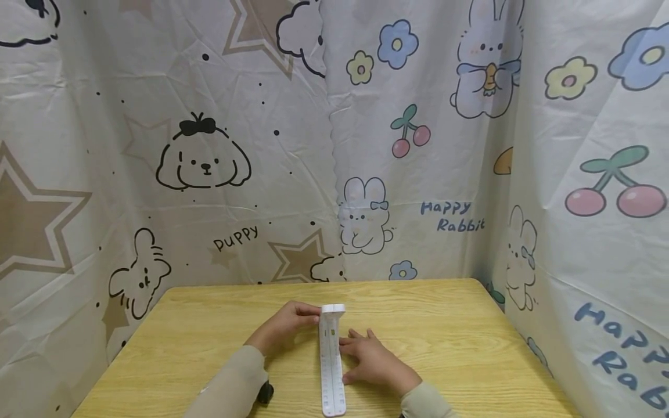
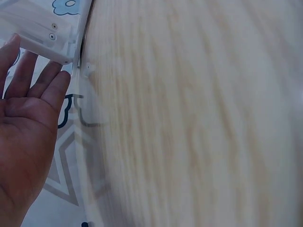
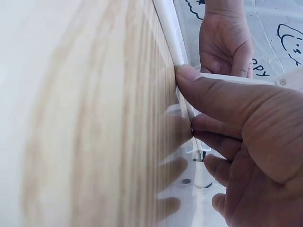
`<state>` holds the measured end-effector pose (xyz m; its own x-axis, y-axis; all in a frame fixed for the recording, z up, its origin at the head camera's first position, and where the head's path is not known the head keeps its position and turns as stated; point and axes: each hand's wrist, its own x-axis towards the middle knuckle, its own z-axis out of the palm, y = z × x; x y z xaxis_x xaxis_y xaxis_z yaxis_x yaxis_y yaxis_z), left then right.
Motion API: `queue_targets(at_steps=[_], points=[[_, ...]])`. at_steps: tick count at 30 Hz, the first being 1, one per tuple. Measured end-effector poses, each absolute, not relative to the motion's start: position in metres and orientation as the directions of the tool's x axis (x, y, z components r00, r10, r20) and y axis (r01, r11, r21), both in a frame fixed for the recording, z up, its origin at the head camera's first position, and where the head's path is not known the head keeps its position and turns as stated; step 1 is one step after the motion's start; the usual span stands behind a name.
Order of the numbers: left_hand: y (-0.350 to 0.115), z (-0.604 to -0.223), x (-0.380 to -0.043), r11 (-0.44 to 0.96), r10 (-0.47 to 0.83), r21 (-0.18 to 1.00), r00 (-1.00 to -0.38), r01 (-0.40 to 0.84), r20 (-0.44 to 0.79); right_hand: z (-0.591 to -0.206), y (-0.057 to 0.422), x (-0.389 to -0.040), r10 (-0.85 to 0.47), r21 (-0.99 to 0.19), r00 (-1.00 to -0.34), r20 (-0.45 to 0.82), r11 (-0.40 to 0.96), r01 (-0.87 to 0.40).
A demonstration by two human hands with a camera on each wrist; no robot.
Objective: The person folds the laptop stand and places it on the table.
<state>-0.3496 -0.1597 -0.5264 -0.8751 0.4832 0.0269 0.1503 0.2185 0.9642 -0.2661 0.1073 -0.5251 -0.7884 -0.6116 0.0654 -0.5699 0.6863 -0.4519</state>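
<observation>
A long, narrow white plastic piece (image 1: pixel 332 371) lies lengthwise on the table, its far end turned up into an upright with a short lip on top. My left hand (image 1: pixel 287 325) is at the left edge of the upright. In the left wrist view its fingers are mostly straight, tips at the white edge, near two small screws. My right hand (image 1: pixel 373 360) is at the right side, fingers spread, with thumb and index fingertip against the long edge. The right wrist view shows the thumb (image 3: pixel 189 73) at the white rim, the other fingers loosely bent below.
The light wood-grain table (image 1: pixel 428 313) reflects the hands. A small black object (image 1: pixel 265 393) shows beside the left sleeve (image 1: pixel 230 383). Printed curtains (image 1: pixel 292 203) with puppies, rabbits, cherries and flowers hang behind the table and along its sides.
</observation>
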Motion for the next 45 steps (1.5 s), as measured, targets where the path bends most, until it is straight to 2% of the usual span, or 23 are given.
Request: queue_targets(at_steps=[12,18,22,25,33,45], points=[[-0.161,-0.521,-0.345,0.271,0.468,0.949,-0.883,0.161,0.016,-0.518,0.111,-0.264,-0.599,-0.494,-0.799,0.05,0.681,-0.541],[-0.162,-0.513,-0.337,0.349,0.43,0.914,-0.902,0.208,0.041,-0.517,0.116,-0.269,-0.541,-0.601,-0.838,0.066,0.649,-0.467],[-0.161,-0.506,-0.328,0.333,0.447,0.91,-0.891,0.247,0.079,-0.518,0.118,-0.275,-0.493,-0.67,-0.865,0.095,0.611,-0.422],[-0.159,-0.504,-0.319,0.314,0.448,0.911,-0.888,0.266,0.105,-0.52,0.119,-0.28,-0.47,-0.676,-0.873,0.131,0.601,-0.426],[-0.155,-0.507,-0.294,0.339,0.332,0.91,-0.936,0.238,0.121,-0.524,0.118,-0.289,-0.44,-0.749,-0.879,0.183,0.517,-0.414],[-0.144,-0.512,-0.287,0.447,0.382,0.825,-0.908,0.345,0.172,-0.525,0.108,-0.296,-0.448,-0.756,-0.875,0.183,0.506,-0.416]])
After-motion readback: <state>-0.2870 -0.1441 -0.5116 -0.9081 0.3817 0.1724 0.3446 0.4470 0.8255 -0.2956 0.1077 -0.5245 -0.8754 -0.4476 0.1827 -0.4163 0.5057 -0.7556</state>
